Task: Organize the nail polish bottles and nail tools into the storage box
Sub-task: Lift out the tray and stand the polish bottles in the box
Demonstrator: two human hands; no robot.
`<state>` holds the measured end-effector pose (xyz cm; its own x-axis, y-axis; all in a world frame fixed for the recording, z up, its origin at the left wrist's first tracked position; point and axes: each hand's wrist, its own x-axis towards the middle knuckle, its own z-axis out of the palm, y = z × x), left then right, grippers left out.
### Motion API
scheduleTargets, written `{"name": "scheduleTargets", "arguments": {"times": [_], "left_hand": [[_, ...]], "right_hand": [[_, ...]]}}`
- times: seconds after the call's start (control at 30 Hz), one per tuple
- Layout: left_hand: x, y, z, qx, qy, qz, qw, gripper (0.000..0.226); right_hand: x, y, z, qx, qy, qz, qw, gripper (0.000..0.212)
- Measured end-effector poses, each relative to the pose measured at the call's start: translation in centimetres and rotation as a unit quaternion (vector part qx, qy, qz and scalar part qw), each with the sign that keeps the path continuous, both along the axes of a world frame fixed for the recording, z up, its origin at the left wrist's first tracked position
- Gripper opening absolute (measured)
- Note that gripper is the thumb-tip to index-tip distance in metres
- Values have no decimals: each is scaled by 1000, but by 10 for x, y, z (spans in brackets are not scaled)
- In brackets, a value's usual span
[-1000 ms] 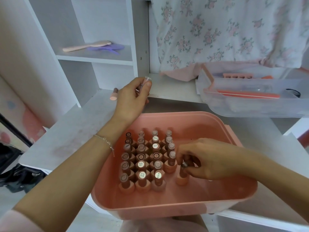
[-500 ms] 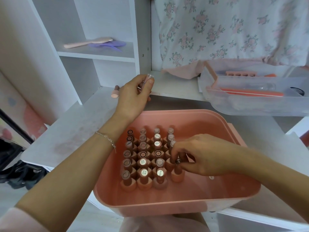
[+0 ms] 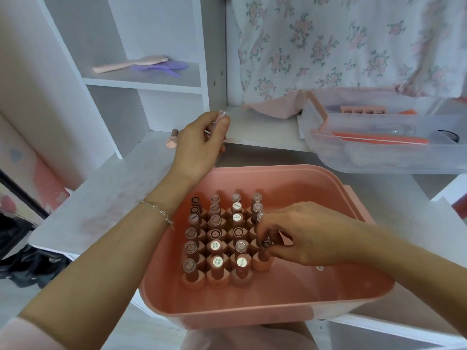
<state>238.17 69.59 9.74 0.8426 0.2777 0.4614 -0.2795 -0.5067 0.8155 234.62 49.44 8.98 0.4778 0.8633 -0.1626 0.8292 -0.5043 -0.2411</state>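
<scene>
A pink storage box sits in front of me with several pink nail polish bottles standing in rows on its left side. My right hand reaches into the box and pinches the cap of one bottle at the right end of the rows. My left hand is raised behind the box and grips another bottle, whose cap sticks out above the thumb. One more pink bottle lies on the white desk to the left of that hand.
A clear plastic tray at the back right holds orange nail files, a pink toe separator and other tools. A pink brush and a purple item lie on the upper shelf. Floral cloth hangs behind. Dark bags sit on the floor at left.
My right hand has slid its bottle leftward, up against the rows in the box. My left hand has stayed raised with its bottle.
</scene>
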Motion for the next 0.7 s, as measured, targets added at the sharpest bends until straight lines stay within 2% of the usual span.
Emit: {"name": "scheduleTargets", "arguments": {"times": [0.7], "left_hand": [[-2,-1,1,4,9,-2,1000,21]], "right_hand": [[-1,-1,-1,20,-6,8,1000,17]]}}
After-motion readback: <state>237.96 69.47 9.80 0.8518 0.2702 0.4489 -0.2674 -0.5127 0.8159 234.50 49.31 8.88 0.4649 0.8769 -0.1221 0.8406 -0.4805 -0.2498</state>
